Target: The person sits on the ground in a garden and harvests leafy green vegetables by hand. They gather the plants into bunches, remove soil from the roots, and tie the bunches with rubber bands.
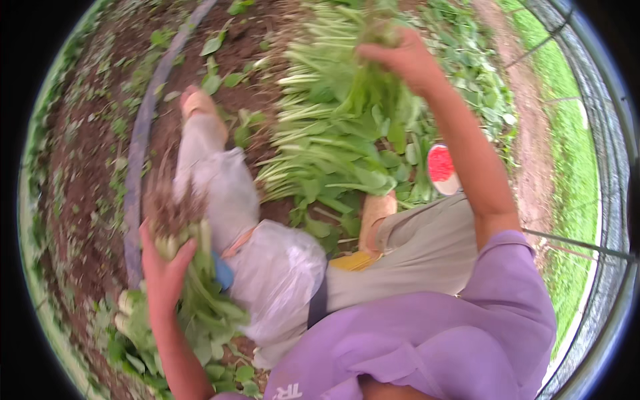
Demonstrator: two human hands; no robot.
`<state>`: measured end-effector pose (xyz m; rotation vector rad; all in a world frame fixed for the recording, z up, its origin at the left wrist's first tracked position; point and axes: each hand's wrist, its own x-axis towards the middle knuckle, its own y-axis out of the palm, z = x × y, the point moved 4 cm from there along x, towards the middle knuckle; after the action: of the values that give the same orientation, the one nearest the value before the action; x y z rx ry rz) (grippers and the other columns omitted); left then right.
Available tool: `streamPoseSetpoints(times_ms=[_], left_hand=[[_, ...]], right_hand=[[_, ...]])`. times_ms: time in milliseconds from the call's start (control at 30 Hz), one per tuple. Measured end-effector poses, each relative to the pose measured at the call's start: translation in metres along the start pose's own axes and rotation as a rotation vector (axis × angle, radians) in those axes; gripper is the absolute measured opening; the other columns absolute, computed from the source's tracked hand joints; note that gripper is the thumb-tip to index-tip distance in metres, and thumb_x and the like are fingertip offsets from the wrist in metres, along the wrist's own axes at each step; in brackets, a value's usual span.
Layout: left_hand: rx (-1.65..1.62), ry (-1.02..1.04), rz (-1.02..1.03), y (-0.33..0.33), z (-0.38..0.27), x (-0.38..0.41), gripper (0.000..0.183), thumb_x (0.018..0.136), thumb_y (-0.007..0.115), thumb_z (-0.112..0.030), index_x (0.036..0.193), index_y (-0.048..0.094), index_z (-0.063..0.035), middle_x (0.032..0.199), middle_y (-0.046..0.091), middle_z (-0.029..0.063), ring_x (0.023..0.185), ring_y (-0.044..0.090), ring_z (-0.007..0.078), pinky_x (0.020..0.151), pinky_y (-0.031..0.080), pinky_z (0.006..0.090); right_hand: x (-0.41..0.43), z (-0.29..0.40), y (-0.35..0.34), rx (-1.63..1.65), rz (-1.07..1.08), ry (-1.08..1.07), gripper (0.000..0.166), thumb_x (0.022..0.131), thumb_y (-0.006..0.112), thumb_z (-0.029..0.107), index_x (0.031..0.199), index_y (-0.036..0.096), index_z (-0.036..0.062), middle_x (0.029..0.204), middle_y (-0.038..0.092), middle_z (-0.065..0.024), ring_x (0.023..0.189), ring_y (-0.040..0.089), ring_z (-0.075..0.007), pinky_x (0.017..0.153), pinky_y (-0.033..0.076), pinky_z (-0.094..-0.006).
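My left hand [162, 270] grips a bunch of leafy greens [212, 295] by its pale stems, roots [172, 202] upward and leaves hanging towards my lap. At the top, my right hand [410, 60] is closed around a second bunch of greens [372, 90], its leaves drooping over the pile below; this area is blurred. A long row of pulled greens [310, 125] lies between my legs, with pale stem ends towards the left. More greens [130, 320] lie beside my left forearm, partly hidden by it.
Clear plastic [280, 265] covers my outstretched left leg. A flat drip hose [142, 135] crosses the soil [90, 165] at left. Near my right knee lies a white-rimmed oval thing with red on it [441, 165], not clearly identifiable. Metal tubing [612, 270] and netting edge the right side.
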<state>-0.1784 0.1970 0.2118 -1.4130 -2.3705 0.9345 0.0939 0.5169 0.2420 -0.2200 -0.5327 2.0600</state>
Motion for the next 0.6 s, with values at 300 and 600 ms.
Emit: streamPoseSetpoints(times_ms=[300,600], left_hand=[[0.088,0.036,0.048,-0.002,-0.008,0.002,0.059,0.068,0.068,-0.026,0.112,0.039,0.0011,0.098,0.055,0.0138,0.089,0.053,0.0199,0.08,0.04,0.0303],[-0.105,0.056,0.079,0.008,-0.005,0.006,0.053,0.068,0.068,-0.024,0.104,0.039,0.0028,0.094,0.055,0.0157,0.08,0.055,0.0177,0.07,0.043,0.0291]], right_hand=[[-0.093,0.107,0.065,1.313,0.477,-0.006,0.025,0.079,0.054,0.017,0.099,0.05,0.0028,0.088,0.058,-0.0104,0.075,0.06,-0.0222,0.055,0.053,-0.0257],[-0.165,0.063,0.252,1.31,0.387,0.65,0.023,0.071,0.063,0.012,0.092,0.054,0.0073,0.079,0.058,-0.0021,0.061,0.055,-0.0106,0.043,0.041,-0.0244]])
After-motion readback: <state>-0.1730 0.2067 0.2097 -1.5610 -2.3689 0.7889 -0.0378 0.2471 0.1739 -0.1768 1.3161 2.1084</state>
